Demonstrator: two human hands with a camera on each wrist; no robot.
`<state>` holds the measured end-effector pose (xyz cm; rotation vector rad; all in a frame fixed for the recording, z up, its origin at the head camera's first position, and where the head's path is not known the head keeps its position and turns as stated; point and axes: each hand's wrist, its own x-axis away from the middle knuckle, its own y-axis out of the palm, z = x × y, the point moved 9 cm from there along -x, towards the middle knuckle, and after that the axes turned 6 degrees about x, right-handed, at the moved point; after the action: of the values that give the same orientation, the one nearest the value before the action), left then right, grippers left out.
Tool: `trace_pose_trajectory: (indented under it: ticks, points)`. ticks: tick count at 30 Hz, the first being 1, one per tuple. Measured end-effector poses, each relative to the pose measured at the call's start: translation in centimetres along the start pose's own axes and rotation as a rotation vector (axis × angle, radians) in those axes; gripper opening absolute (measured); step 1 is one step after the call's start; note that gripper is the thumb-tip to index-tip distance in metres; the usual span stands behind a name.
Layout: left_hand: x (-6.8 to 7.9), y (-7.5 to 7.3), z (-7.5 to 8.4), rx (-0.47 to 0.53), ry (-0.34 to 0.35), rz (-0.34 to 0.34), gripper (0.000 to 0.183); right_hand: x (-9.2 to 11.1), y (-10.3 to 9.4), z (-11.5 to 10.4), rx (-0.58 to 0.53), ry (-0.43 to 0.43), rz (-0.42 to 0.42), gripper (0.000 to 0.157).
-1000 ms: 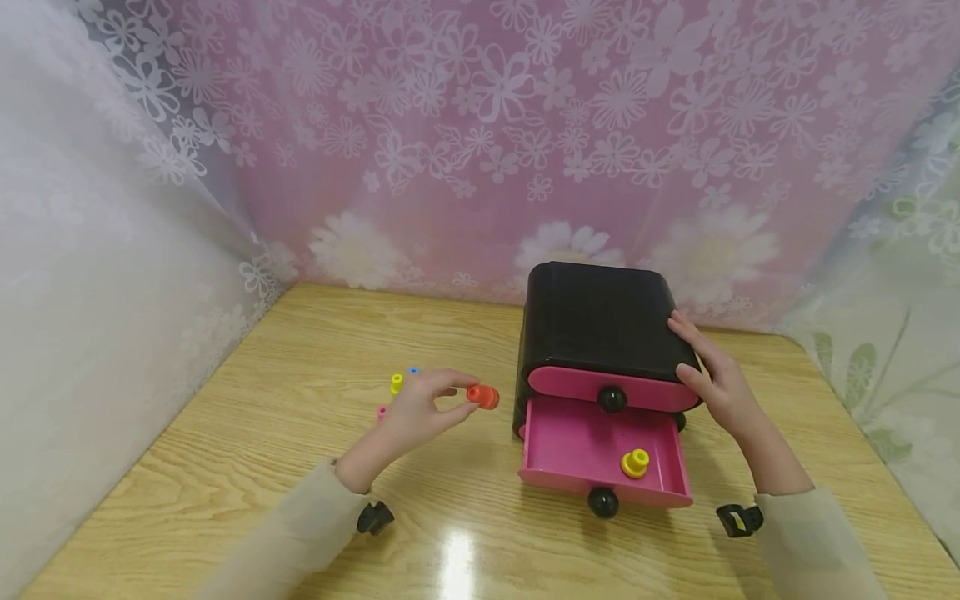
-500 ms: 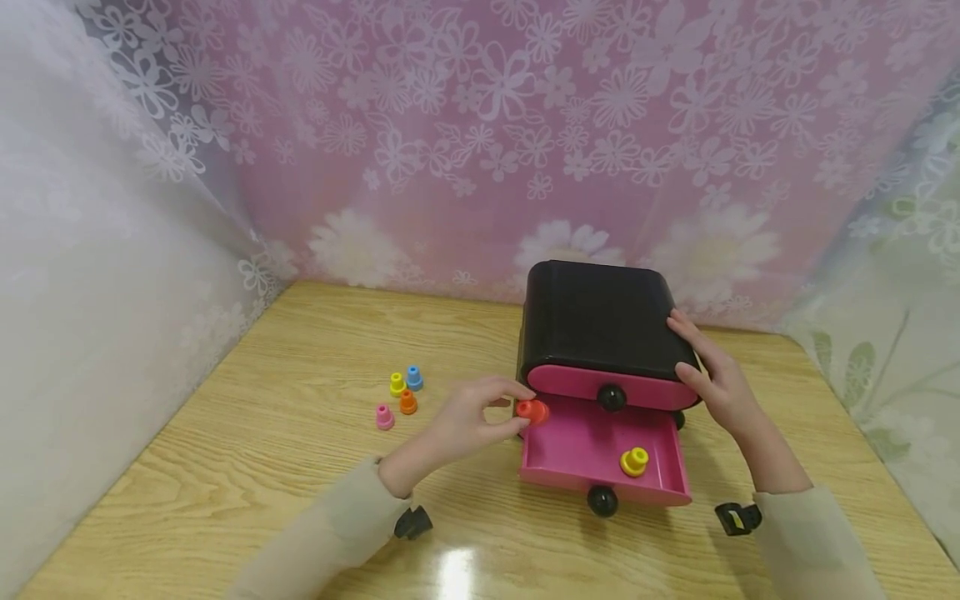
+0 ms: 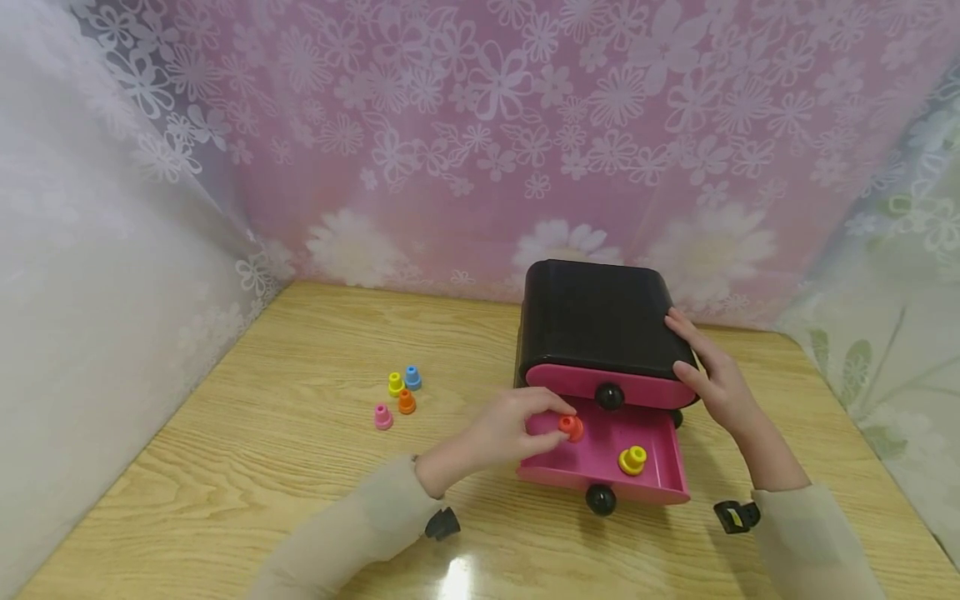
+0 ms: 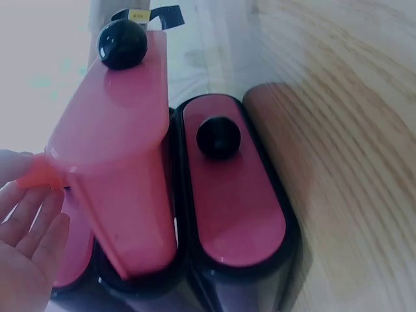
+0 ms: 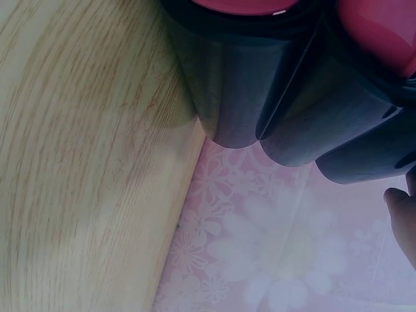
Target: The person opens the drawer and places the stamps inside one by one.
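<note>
My left hand (image 3: 517,427) pinches a small red stepped peg (image 3: 571,428) between thumb and forefinger. It holds the peg over the pulled-out pink drawer (image 3: 551,477), towards the drawer's left side. In the left wrist view the red peg (image 4: 40,171) shows at the fingers beside the drawer wall. A yellow peg (image 3: 633,460) stands inside the drawer, near its front right. My right hand (image 3: 716,385) rests on the right edge of the black drawer cabinet (image 3: 600,317), fingers extended. Only part of that hand (image 5: 404,218) shows in the right wrist view.
Left of the cabinet, a yellow peg (image 3: 396,384), a blue peg (image 3: 412,378), an orange peg (image 3: 406,402) and a pink peg (image 3: 383,417) stand on the wooden table (image 3: 247,467). A flowered curtain (image 3: 420,150) hangs behind.
My left hand has carried the red peg rightwards from beside the cabinet to above the open drawer. The pegs on the table have come into full view. My right hand has stayed in place.
</note>
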<state>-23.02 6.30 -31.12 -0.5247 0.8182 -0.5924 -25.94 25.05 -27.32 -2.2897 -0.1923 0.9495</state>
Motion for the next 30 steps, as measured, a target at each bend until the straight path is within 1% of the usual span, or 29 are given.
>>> trace_pose_trajectory:
  ticks: [5,8,11,17,22,30]
  points:
    - [-0.7,1.5,0.2,-0.019,-0.002,-0.052,0.023,0.0,0.0,-0.1,0.004,-0.004,-0.002,0.043]
    - [-1.1,2.2,0.2,-0.058,-0.011,-0.077,0.023,0.0,0.1,-0.1,0.01,-0.02,-0.011,0.043]
    - [-1.4,2.7,0.2,-0.104,-0.03,-0.102,0.024,0.0,0.1,-0.1,0.007,-0.026,-0.011,0.043]
    - [-1.8,4.0,-0.1,-0.156,-0.085,-0.191,0.024,0.0,0.1,-0.1,0.006,-0.027,-0.012,0.043]
    - [-1.9,4.7,-0.6,-0.183,-0.099,-0.224,0.022,0.0,0.1,-0.1,0.008,-0.03,-0.011,0.043]
    - [-2.0,5.4,-1.1,-0.181,-0.136,-0.274,0.022,0.1,0.1,0.0,0.004,-0.028,-0.012,0.044]
